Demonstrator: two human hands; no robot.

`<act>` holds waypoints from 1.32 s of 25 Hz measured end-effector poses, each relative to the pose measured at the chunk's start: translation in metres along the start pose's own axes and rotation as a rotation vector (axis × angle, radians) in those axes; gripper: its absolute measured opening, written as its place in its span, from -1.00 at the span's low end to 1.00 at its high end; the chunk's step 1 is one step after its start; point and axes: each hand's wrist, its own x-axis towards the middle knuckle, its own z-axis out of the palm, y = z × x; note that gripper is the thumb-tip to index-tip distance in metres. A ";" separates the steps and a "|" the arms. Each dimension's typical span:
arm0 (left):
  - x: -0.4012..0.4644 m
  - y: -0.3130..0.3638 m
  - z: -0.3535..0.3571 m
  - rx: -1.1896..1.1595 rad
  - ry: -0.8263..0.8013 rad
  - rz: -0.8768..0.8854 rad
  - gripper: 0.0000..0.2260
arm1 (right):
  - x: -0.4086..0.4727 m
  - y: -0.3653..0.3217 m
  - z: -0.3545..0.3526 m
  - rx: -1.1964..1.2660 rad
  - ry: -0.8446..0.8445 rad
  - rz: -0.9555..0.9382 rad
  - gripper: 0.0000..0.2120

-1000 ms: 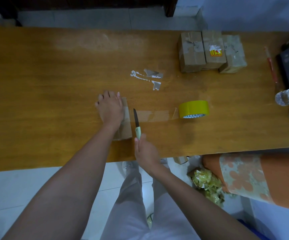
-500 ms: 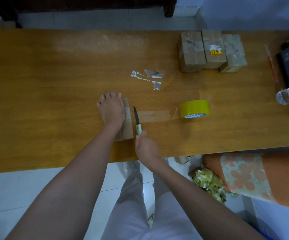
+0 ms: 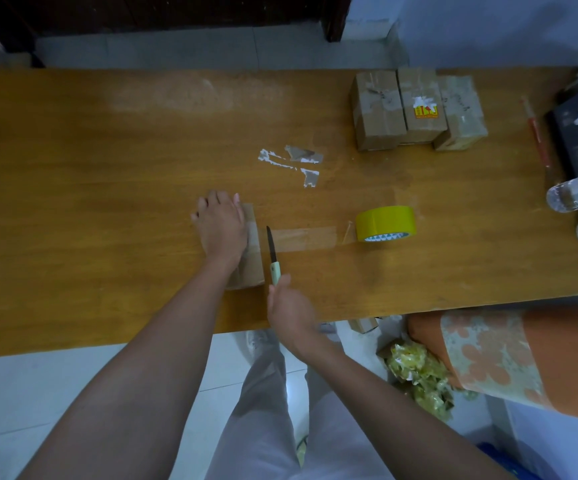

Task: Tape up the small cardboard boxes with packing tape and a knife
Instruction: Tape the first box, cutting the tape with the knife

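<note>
A small cardboard box is pinned flat to the wooden counter by the left hand, fingers spread loosely over its top. The knife is gripped at its pale green handle by the right hand, blade laid across the clear tape strip right beside the box. The strip is stretched out to the yellow tape roll, and three more taped boxes are parked together at the far edge.
</note>
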 end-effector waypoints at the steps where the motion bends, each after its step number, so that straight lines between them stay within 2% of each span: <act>1: 0.000 0.000 0.000 -0.001 0.001 -0.003 -0.59 | -0.002 0.000 0.001 0.001 -0.003 -0.002 -0.75; 15: -0.002 0.001 0.000 -0.019 0.004 -0.004 -0.58 | 0.004 0.001 0.001 0.067 0.008 -0.001 -0.76; 33: -0.003 0.002 0.004 -0.046 0.038 0.014 -0.62 | 0.004 -0.003 -0.005 0.012 -0.030 -0.009 -0.75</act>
